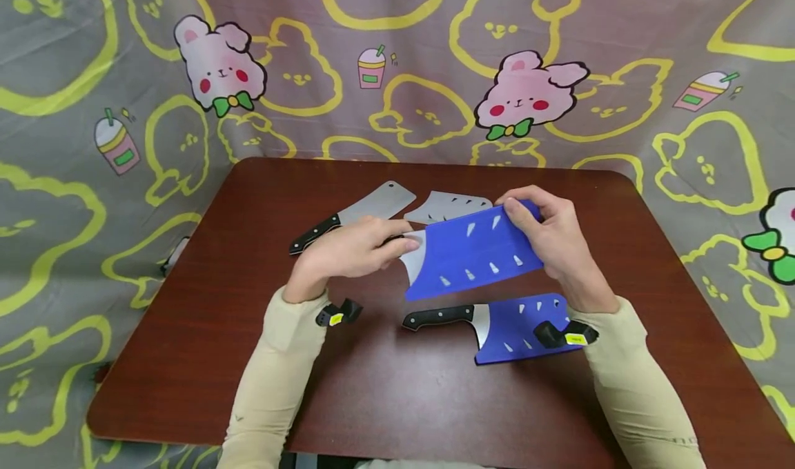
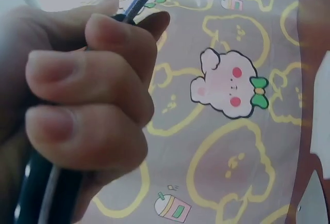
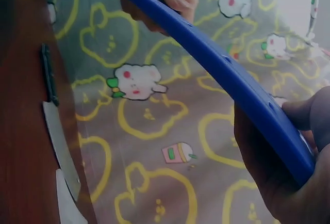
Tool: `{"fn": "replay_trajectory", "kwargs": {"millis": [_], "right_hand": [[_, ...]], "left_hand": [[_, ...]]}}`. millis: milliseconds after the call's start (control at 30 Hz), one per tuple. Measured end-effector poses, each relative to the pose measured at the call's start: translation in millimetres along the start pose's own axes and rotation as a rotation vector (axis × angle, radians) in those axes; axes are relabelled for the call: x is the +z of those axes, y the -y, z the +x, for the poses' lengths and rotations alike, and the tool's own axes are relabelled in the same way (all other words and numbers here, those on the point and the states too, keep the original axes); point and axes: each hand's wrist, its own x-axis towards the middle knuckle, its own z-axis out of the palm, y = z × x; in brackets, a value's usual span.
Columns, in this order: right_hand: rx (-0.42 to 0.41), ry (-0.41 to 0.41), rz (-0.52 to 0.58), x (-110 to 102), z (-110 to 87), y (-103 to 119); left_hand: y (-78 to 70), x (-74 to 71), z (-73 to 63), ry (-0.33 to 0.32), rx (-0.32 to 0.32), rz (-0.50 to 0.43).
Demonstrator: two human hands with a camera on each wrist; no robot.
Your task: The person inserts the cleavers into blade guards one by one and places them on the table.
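My left hand (image 1: 357,248) grips the black handle (image 2: 56,193) of a cleaver (image 1: 414,252), raised over the table. Most of its blade is hidden inside a blue blade cover (image 1: 475,252) with tapered slots; a strip of bare metal shows near the handle. At the cover's far end, my right hand (image 1: 553,231) holds it between thumb and fingers. Seen edge-on in the right wrist view, the blue cover (image 3: 221,74) runs between both hands. Below them lies a second cleaver with a black handle (image 1: 441,316), its blade in a matching blue cover (image 1: 515,325).
Toward the back of the brown table (image 1: 205,331) lies a bare-bladed cleaver (image 1: 380,201) with a black handle. Beside it is a whitish blade cover (image 1: 442,205) with dark slots, partly behind the raised blue one. A cartoon-print curtain (image 1: 428,131) surrounds the table's back and sides.
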Motion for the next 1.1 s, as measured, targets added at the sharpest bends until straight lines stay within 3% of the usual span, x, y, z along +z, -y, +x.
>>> {"fn": "replay_trajectory", "kwargs": {"millis": [133,333,533,667,867,1100], "right_hand": [[0.004,-0.026,-0.043,12,-1.4,0],[-0.004,-0.041,-0.01,10,-5.3,5],[0.001,0.011,0.02,4,-3.1,5],[0.043,0.079,-0.108,-1,-1.5,-2],[0.076,0.266,-0.381,-12,-1.9,-18],[0.071,0.328,-0.464,-21,1.8,-37]], "left_hand": [[3.9,-3.7,-4.5,-0.008,0.009,-0.015],[1.9,-2.6,-3.0,-0.016,0.017,-0.027],[1.6,0.6,-3.0,0.002,0.004,-0.061],[6.7,6.8,-5.6,0.06,-0.033,-0.121],[18.2,15.7,-7.4,0.152,-0.061,-0.134],[30.5,23.1,3.9,0.173,-0.022,-0.096]]}}
